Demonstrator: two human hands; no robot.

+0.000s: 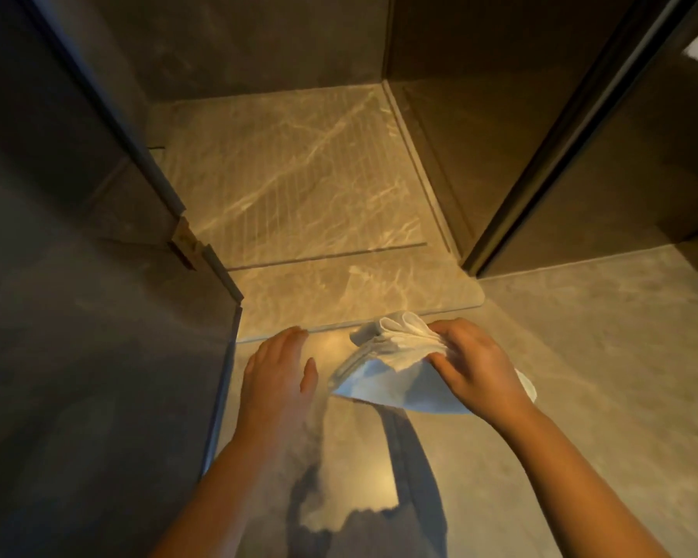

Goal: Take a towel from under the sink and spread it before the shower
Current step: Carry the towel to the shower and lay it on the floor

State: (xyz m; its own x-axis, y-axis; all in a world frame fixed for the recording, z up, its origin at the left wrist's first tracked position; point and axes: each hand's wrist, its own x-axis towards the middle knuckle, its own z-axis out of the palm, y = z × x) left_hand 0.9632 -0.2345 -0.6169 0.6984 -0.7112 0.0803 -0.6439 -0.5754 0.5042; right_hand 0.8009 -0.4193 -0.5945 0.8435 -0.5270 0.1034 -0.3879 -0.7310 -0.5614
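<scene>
Head view: I look down at the shower entrance, and both my forearms run off the bottom edge.
Right hand (474, 366): fingers and thumb are curled round a bunched fold of the white towel (383, 382), pinching it.
Left hand (277, 376): flat, fingers straight and close together, holding nothing, just left of the towel. I cannot tell whether it touches the floor.
Towel: before the pale stone threshold (339, 296), with its gathered top over the threshold's near edge and the rest fanning out below my right hand.
Hidden: my right hand and wrist cover the towel's middle, and one corner shows beyond the wrist. I cannot tell whether its lower edge rests on the grey floor (601, 356).
Hard to make out: a dark, blurred reflection in the glossy floor between my arms.
Shower floor (299, 175): veined, grooved stone beyond the threshold, between a dark panel (97, 316) on the left and a dark frame (532, 163) on the right.
</scene>
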